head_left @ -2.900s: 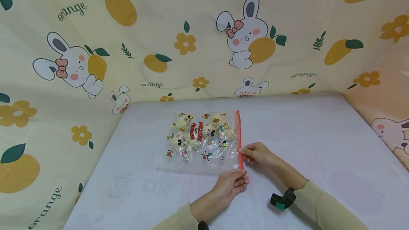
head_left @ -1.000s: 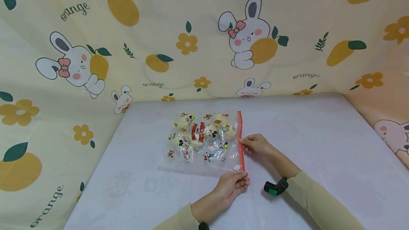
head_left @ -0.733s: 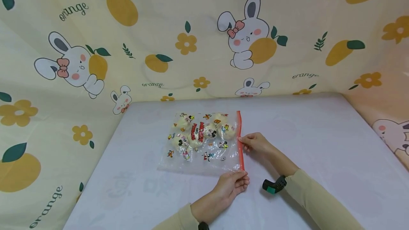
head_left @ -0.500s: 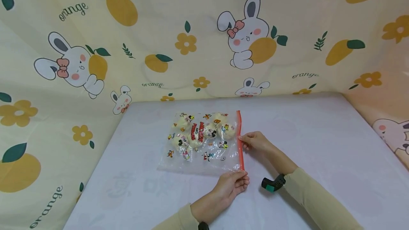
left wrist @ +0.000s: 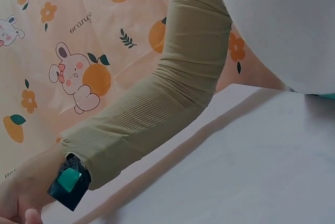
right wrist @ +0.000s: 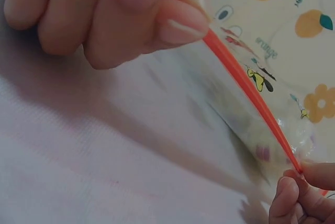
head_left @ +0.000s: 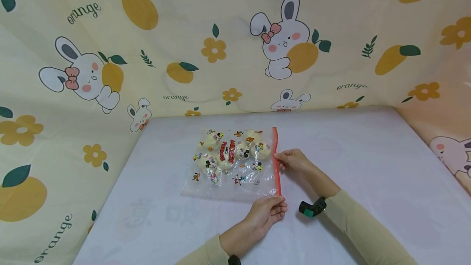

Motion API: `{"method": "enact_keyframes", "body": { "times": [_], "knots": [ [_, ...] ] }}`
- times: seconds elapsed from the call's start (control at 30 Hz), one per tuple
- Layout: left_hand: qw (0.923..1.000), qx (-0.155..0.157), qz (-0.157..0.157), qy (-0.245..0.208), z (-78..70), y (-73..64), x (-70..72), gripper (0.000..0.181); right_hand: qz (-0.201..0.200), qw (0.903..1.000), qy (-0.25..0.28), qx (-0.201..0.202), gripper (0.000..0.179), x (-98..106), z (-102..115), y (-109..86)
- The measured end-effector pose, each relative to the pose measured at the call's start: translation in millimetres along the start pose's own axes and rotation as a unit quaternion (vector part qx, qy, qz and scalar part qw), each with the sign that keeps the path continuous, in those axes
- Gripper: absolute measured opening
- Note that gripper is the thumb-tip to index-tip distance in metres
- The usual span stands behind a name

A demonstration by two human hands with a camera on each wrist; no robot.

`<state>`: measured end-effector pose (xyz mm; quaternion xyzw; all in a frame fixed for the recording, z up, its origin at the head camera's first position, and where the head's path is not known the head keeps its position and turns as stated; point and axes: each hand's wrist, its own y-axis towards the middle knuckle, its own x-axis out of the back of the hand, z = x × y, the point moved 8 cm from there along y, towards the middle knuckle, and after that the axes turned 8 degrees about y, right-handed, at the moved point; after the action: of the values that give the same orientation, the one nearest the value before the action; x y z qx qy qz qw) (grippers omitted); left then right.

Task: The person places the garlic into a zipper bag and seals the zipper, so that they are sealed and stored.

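A clear zip bag [head_left: 229, 183] with cartoon prints lies flat on the table in the head view, its red zip edge [head_left: 277, 181] facing right. Several pale round lumps [head_left: 224, 160] show inside it. My left hand [head_left: 263, 214] pinches the near end of the red edge. Farther along, my right hand [head_left: 296, 162] pinches the same edge near its middle. In the right wrist view the red zip strip [right wrist: 246, 88] stretches between my left hand [right wrist: 104, 14], large and close, and my right hand [right wrist: 298, 198]. The left wrist view catches my right hand [left wrist: 26, 190] in part.
A pale cloth covers the table [head_left: 349, 150]. Behind it hangs a cream curtain [head_left: 235, 3] printed with rabbits and oranges. A black device with a green patch [head_left: 312, 207] sits at my right wrist, low over the table.
My right hand has slid away from my left hand along the red edge, towards the back of the table, still pinching it. My left hand and the bag have hardly moved.
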<state>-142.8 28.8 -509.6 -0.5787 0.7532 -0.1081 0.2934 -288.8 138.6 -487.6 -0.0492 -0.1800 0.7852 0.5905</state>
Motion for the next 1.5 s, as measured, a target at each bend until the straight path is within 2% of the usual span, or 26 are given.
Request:
{"method": "enact_keyframes", "body": {
  "times": [0.5,0.87,1.1,1.3,1.5],
  "knots": [
    [1.0000,-0.001,-0.003,-0.007,-2.0,-0.2,-0.3,0.021,-0.015,0.9998,0.010,-0.006,0.034,2.2,2.5,5.7],
    [0.9997,-0.025,-0.005,-0.008,-1.4,0.7,-1.1,0.014,-0.024,0.9993,0.022,-0.019,0.033,6.0,-0.1,14.8],
    [0.9998,-0.017,-0.005,-0.006,-0.7,0.1,-1.1,0.015,-0.031,0.9993,-0.002,-0.021,0.036,6.6,4.7,15.1],
    [0.9999,-0.009,-0.008,-0.007,0.8,0.6,-1.3,0.017,-0.039,0.9990,0.003,-0.024,0.035,7.4,6.9,16.2],
    [0.9998,-0.014,-0.009,-0.007,0.2,0.4,-2.5,0.015,-0.042,0.9988,0.005,-0.023,0.034,7.8,6.6,17.3]
  ]
}}
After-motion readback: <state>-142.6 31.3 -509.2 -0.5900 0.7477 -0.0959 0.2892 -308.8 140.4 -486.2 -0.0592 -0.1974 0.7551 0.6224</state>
